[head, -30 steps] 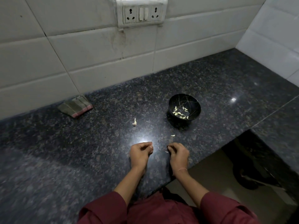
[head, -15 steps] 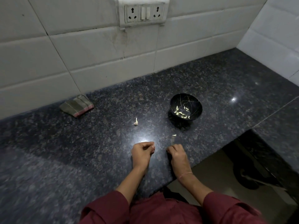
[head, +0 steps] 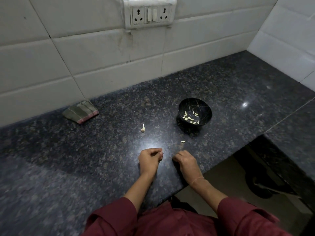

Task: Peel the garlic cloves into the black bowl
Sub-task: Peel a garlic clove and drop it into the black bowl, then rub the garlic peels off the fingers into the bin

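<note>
Both hands are low at the table's near edge, just apart. The left hand [head: 150,158] is curled narrow, fingers tucked to the thumb as if pinching something small; what it holds, I cannot tell. The right hand [head: 185,159] is also curled in tight, and its contents are hidden too. My read: a clove is being worked here, close in, where the fingernails get purchase.

The black bowl [head: 195,111] sits farther back to the right, toward the table's cut-out edge, within easy reach, with a scatter of pale peeled cloves [head: 190,117] in its bottom. One loose piece [head: 183,141] lies between bowl and right hand. A garlic piece with a stem [head: 143,128] waits mid-table.

The table [head: 85,159] is dark speckled granite. A folded cloth [head: 80,111] lies at the back edge under white wall tiles [head: 51,65] and a socket plate [head: 150,13].
</note>
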